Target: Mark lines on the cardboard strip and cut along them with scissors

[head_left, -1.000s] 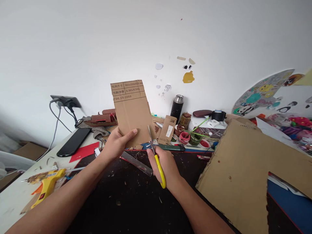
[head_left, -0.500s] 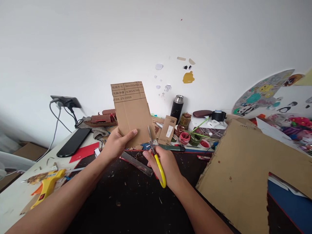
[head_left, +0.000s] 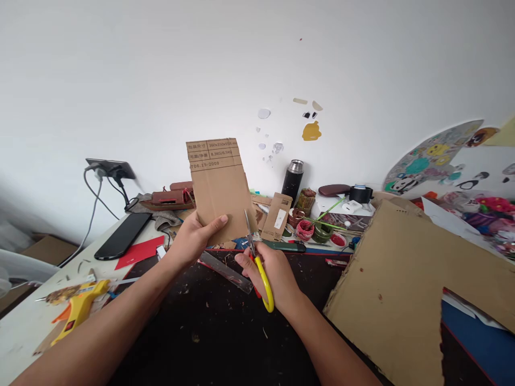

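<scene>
A rectangular piece of brown cardboard (head_left: 221,187) with printed lines and characters near its top stands raised in front of me. My left hand (head_left: 198,233) grips its lower left corner, thumb across the near face. In my right hand (head_left: 273,271) are scissors (head_left: 264,284) with yellow and red handles. Their blades point up at the cardboard's lower right edge; how far they overlap it is hard to tell. Below both hands lies a dark work surface (head_left: 209,332) with small scraps and a clear ruler (head_left: 225,272).
A large cardboard sheet (head_left: 394,284) covers the right side. Paint jars (head_left: 304,229), a black thermos (head_left: 293,179) and a small brown box (head_left: 277,216) stand behind. At left lie a yellow glue gun (head_left: 80,308), red paper (head_left: 140,252) and a black phone-like object (head_left: 123,236).
The cardboard has shifted slightly right and down in view, with its left edge more upright. Both hands keep their holds, and the scissors have barely moved.
</scene>
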A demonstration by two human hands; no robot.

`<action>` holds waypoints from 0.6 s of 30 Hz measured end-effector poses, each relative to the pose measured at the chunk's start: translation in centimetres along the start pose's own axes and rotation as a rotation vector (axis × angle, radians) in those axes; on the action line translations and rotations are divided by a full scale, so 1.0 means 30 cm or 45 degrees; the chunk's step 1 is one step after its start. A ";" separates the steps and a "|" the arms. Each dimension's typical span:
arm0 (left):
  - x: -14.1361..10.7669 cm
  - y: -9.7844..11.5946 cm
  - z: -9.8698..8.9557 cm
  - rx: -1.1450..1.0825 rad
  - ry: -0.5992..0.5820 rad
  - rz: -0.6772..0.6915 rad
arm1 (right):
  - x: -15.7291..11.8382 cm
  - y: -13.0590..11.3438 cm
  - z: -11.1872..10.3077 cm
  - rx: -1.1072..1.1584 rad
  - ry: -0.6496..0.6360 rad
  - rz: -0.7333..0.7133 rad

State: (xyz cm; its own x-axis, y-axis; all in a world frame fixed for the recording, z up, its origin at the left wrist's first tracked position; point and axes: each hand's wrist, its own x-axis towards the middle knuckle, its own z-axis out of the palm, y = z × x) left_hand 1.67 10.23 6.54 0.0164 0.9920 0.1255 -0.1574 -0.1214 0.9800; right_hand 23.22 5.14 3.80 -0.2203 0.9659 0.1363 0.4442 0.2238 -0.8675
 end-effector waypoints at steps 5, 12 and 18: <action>-0.002 -0.001 0.003 -0.006 0.013 -0.007 | -0.003 -0.001 -0.001 -0.019 -0.003 0.020; 0.005 -0.010 -0.004 -0.001 0.026 -0.008 | -0.003 0.006 0.001 0.013 -0.011 0.024; 0.003 -0.012 -0.004 -0.017 0.019 -0.023 | 0.000 0.008 0.004 0.041 -0.031 0.029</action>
State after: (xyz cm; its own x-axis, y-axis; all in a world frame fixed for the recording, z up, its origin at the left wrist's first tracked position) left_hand 1.62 10.36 6.19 0.0044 0.9944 0.1054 -0.1702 -0.1031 0.9800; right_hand 23.22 5.19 3.54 -0.2316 0.9671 0.1048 0.4215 0.1969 -0.8852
